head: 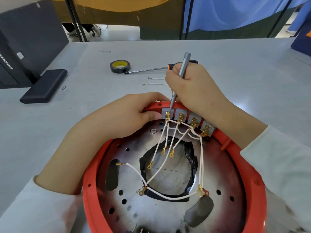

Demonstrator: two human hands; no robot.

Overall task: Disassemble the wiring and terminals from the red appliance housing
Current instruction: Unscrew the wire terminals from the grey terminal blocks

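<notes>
Four grey terminal blocks (186,118) are trailing white wires (168,142) inside the round red plastic housing (254,174). Left fingers (148,113) are gripping its rim; right fingers (175,73) are holding a grey metal screwdriver (182,69). A black tape roll (120,66) is lying on the grey desk (84,68).

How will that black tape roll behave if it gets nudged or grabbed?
The tape roll lies flat on the grey table, so a nudge would probably slide it rather than roll it. Stood on edge, its round shape would likely roll. It looks like a small hollow ring, so probably light and rigid enough to pinch through the core.
</notes>
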